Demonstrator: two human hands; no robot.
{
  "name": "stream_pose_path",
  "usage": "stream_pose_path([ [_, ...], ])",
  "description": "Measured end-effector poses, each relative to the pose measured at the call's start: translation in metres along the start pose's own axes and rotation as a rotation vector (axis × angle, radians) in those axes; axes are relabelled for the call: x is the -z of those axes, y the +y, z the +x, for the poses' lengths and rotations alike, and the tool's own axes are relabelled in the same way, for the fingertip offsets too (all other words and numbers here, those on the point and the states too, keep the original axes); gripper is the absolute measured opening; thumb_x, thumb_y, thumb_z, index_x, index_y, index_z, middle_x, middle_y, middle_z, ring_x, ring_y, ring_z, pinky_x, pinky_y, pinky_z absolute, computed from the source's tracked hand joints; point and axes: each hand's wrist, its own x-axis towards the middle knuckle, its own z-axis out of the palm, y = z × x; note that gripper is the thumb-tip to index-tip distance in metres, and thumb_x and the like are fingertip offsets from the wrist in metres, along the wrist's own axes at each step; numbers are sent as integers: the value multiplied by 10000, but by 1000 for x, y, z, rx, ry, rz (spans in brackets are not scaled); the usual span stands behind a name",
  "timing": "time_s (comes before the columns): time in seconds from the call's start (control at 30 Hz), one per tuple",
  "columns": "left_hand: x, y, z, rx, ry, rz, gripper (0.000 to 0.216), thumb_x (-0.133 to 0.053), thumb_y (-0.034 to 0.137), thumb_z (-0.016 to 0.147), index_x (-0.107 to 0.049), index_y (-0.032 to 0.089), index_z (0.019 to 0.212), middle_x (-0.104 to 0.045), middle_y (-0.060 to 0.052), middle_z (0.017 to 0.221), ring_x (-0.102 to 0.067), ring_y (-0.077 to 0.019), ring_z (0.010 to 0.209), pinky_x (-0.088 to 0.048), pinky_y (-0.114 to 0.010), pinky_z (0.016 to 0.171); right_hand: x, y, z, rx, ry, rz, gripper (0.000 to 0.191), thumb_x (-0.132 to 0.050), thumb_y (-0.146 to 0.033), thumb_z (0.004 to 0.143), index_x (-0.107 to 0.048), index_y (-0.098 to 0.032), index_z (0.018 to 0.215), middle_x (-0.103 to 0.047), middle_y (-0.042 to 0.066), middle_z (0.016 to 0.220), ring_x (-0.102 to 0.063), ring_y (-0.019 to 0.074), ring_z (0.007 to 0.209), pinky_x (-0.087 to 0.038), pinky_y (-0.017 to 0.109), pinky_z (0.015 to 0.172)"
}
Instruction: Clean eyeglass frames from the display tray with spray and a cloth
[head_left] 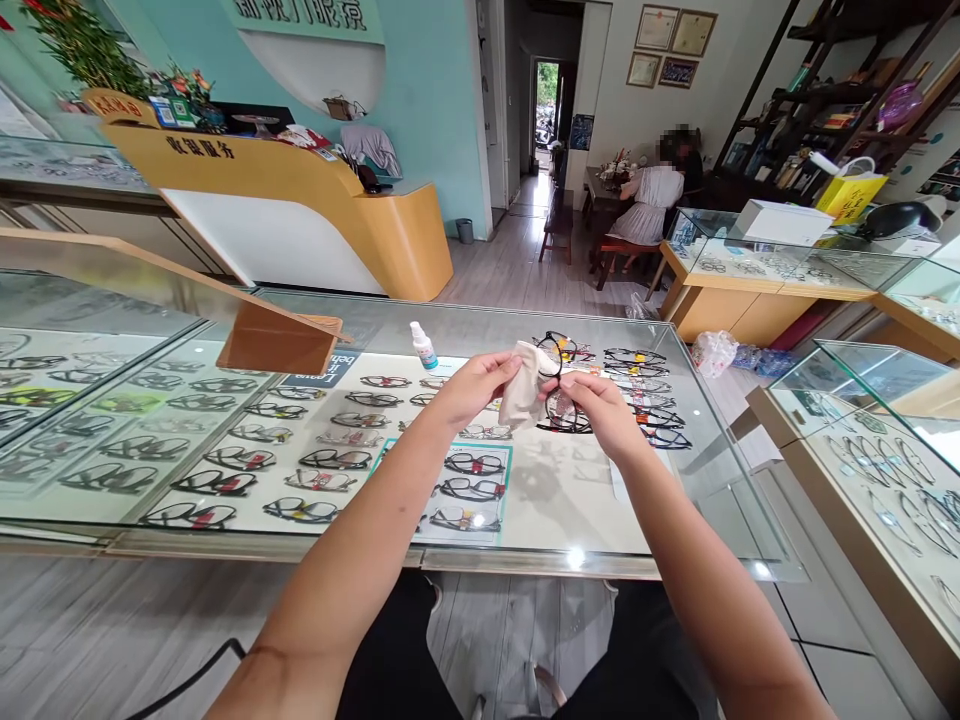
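Above a glass display case (559, 500), my left hand (476, 388) pinches a pale cleaning cloth (519, 392). My right hand (600, 402) grips a pair of dark-framed eyeglasses (553, 358), and the cloth lies against them. Which part of the eyeglasses the cloth covers is hard to make out. Left of the hands, a small white spray bottle (424, 348) with a blue label stands upright on the glass. Several more eyeglasses (474, 464) lie in rows under the glass.
A wooden-framed mirror or stand (281, 340) rests on the case at the left. Another glass case (870, 470) is close on the right. Beyond are a yellow counter (405, 240), a trash bin (464, 230) and people seated at a table (600, 185).
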Motion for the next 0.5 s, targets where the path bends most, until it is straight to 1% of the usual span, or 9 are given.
stream_pose_path([
  [0.17,1,2,-2,27,-3,-45,580,-850,695,816,-799,165,1047,-770,-73,867,-715,-201,755,-563,-299,715,-2,-2,-2,-38,-50,17,386,-762,-611,918,-872,-243,947,-797,54,877,-613,206,746,-468,355,737],
  [0.23,-1,3,-4,48,-28,-73,582,-866,692,801,-794,167,1042,-782,-81,893,-733,-216,781,-563,-302,707,-4,-3,-2,-47,-82,34,384,-769,-611,913,-871,-243,938,-797,53,872,-620,202,729,-486,362,753],
  [0.33,-7,4,-5,66,-78,-124,601,-857,713,799,-781,160,1024,-782,-87,871,-742,-231,780,-574,-322,713,-6,-5,-3,-49,-102,35,398,-765,-625,914,-869,-241,936,-798,52,882,-621,194,718,-498,363,765],
  [0.5,-19,2,-6,57,-30,-126,585,-907,690,755,-722,167,938,-740,-39,779,-694,-165,675,-539,-261,623,-6,-3,-3,-43,-106,23,391,-760,-615,923,-871,-241,950,-796,51,877,-623,193,725,-505,361,769],
])
